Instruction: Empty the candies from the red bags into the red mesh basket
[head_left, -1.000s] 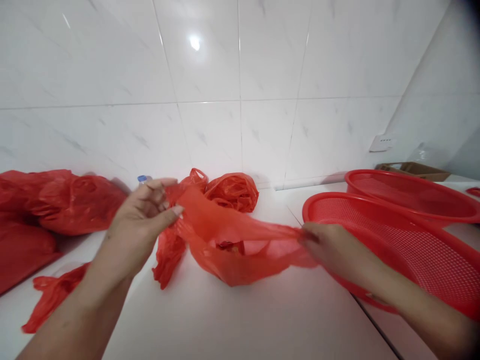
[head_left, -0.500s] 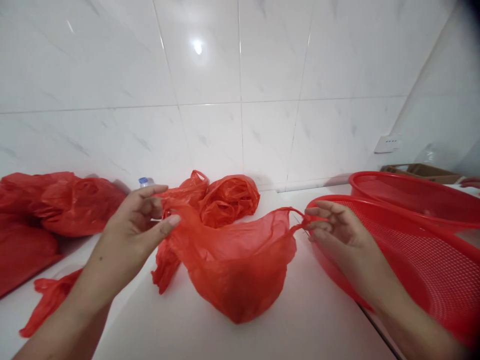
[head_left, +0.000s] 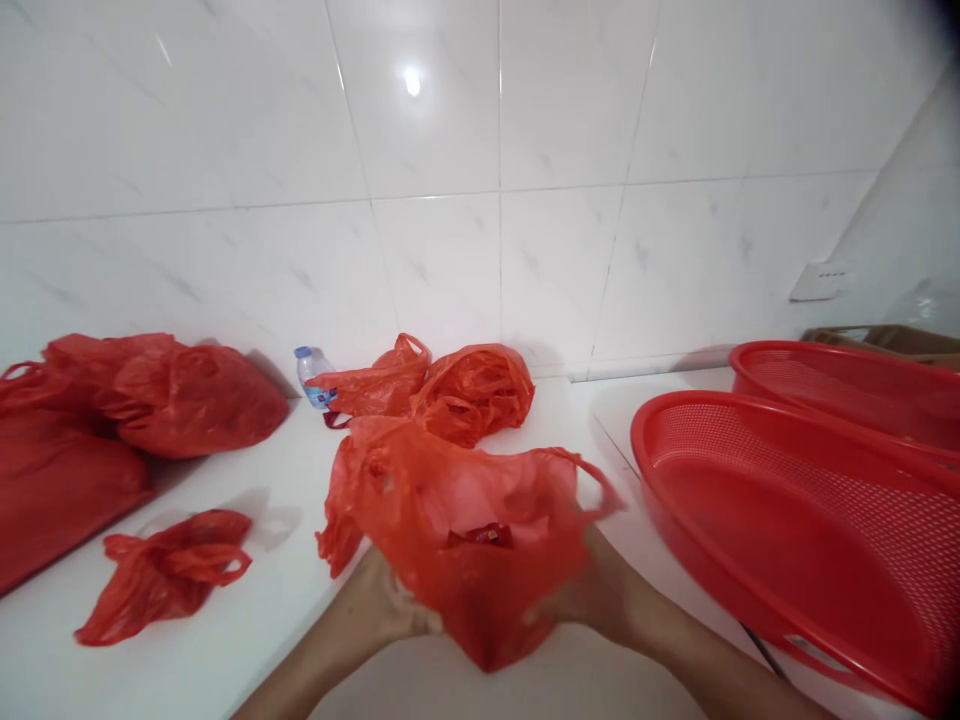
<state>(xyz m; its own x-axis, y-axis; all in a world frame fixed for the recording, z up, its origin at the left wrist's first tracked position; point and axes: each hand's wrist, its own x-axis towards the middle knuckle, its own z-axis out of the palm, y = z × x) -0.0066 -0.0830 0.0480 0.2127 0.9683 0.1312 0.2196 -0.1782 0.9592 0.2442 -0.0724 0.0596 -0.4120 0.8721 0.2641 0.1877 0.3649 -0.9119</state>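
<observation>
"Where's the bag, and what've you got on it?"

"Red bag (head_left: 420,500)'s mid-view, btwn my hands, over the worktop (head_left: 292,600). My L hand (head_left: 405,605)'s bent against its lower left side; my R hand (head_left: 574,595)'s partly behind the plastic. Can't tell if either's really clamped."

"What could go wrong?"

"Thin film, prob slippy. If I press unevenly, it could tip & spill the small dark-red packet (head_left: 484,536) showing in the mouth. The handle loop (head_left: 600,478) sticks out right, so it might snag the near basket (head_left: 877,500) if I swung that way."

"Which way's it pointing?"

"Mouth gapes up; bottom corner points down, twd me. Long axis runs approx L–R, along the rim."
</observation>
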